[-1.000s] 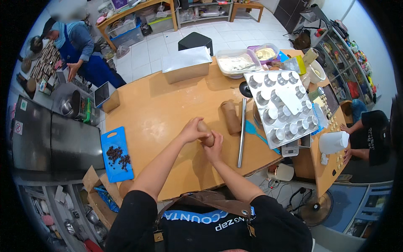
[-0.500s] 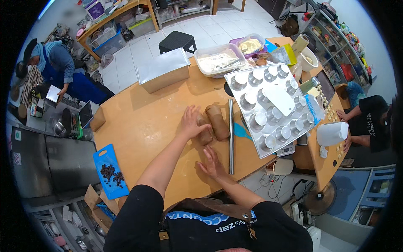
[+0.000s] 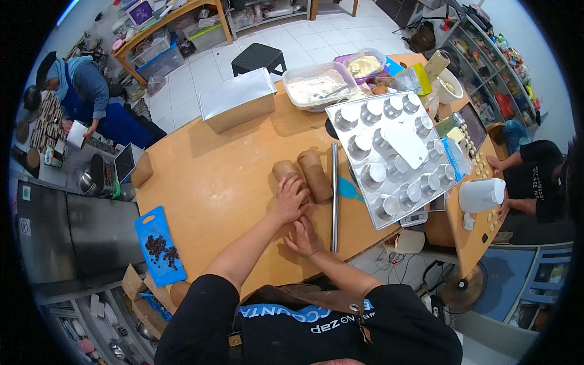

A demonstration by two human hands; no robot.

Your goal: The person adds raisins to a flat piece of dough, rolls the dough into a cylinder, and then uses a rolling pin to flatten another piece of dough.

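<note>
Dough roll (image 3: 283, 169) lies mid-frame under your left hand (image 3: 291, 199), spread over it without gripping; your right hand (image 3: 304, 237), loosely open, is near its lower end. Press evenly, minding the neighbouring roll (image 3: 315, 176).

Your left hand (image 3: 291, 199) has its widest room on its left: bare wooden table (image 3: 219, 201) runs out to the blue chopping board (image 3: 167, 277), well apart from you. Beyond your fingers a lane lies ahead, over the near end of the brown roll (image 3: 283, 169) and on toward the foil-topped box (image 3: 240, 109) and the plastic tub (image 3: 304, 102). To your right you are hemmed in: a second brown roll (image 3: 314, 176) stands just beside your left hand, then the metal rod (image 3: 334, 201), the teal spatula (image 3: 350, 190) and the cup-laden tray (image 3: 392, 184). Your right hand (image 3: 305, 237) sits close behind your left, with the rod just to its right and the table edge near behind.
</note>
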